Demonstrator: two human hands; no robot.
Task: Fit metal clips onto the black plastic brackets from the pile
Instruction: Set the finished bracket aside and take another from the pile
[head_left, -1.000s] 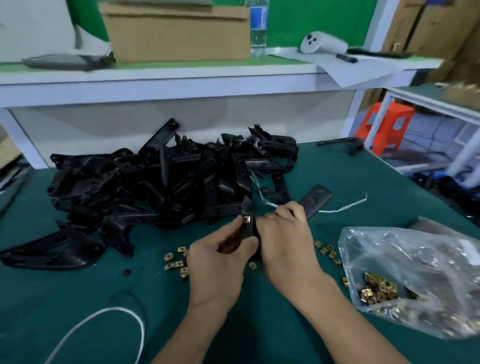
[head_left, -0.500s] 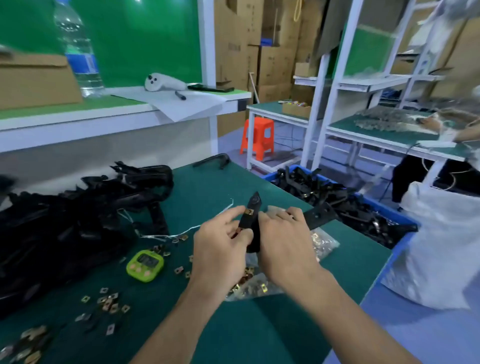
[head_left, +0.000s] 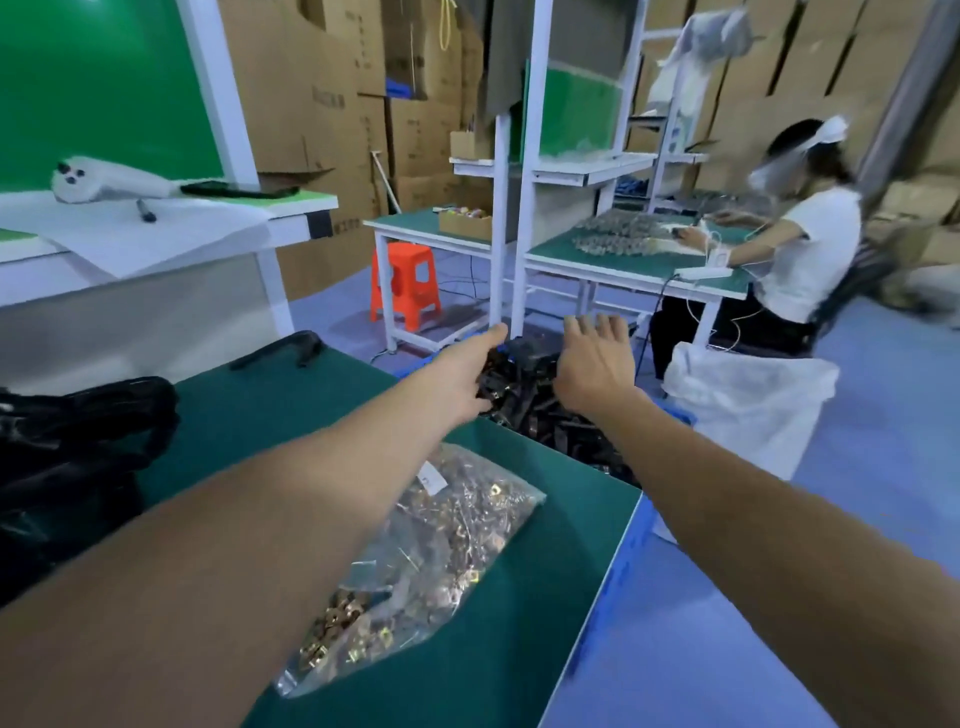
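Left hand (head_left: 460, 376), right hand (head_left: 592, 366) above bin (head_left: 632, 538) of black brackets (head_left: 566, 434); both grips splayed, empty.

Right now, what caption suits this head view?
Left hand and right hand stretch past green table over blue crate of black brackets.

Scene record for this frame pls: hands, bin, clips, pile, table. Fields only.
left hand: stretched out over the bin; fingers partly hidden, grip unclear
right hand: over the bin, fingers spread, holding nothing
bin: blue, past the table's far edge, holds black brackets
clip bag: clear plastic, lying on the table, partly behind the left forearm
bracket pile: on the table, far left
table: green top
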